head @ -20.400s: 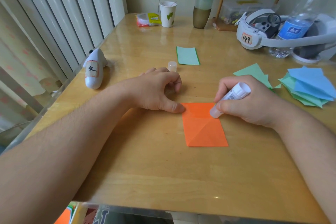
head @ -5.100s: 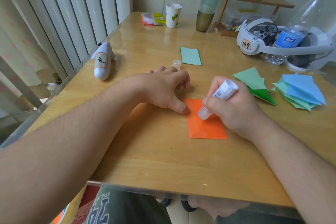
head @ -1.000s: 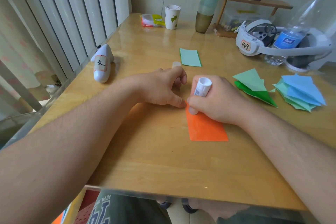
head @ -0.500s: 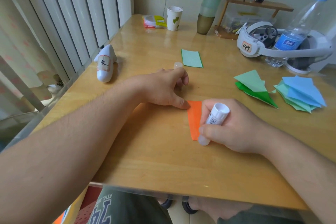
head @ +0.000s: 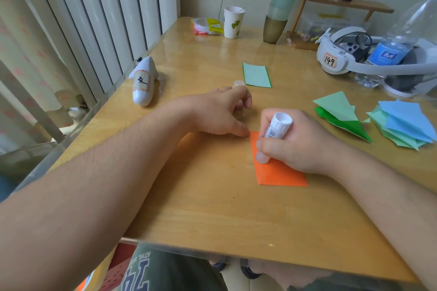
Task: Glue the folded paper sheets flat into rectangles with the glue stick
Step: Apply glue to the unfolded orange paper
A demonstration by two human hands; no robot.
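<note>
An orange folded paper rectangle [head: 276, 173] lies flat on the wooden table [head: 212, 215]. My right hand [head: 300, 142] grips a white glue stick [head: 274, 134], its tip down on the paper's left part. My left hand [head: 217, 113] rests beside the sheet, thumb tip on its top left corner. The glue stick's cap [head: 238, 83] stands behind my left hand. A light green glued rectangle [head: 256, 75] lies further back. To the right are folded green sheets [head: 340, 113] and a pile of blue and green folded sheets [head: 404, 125].
A white whale-shaped object [head: 143, 80] lies at the left edge. At the back stand a paper cup [head: 233, 22], a snack packet [head: 208, 26], stacked cups [head: 281, 4], a small wooden shelf [head: 343, 4], a white headset [head: 343, 56] and a water bottle [head: 399, 38].
Over the last second my right hand ran the glue stick down the orange sheet toward me and then back up to its middle left. My left hand has stayed on the corner.
</note>
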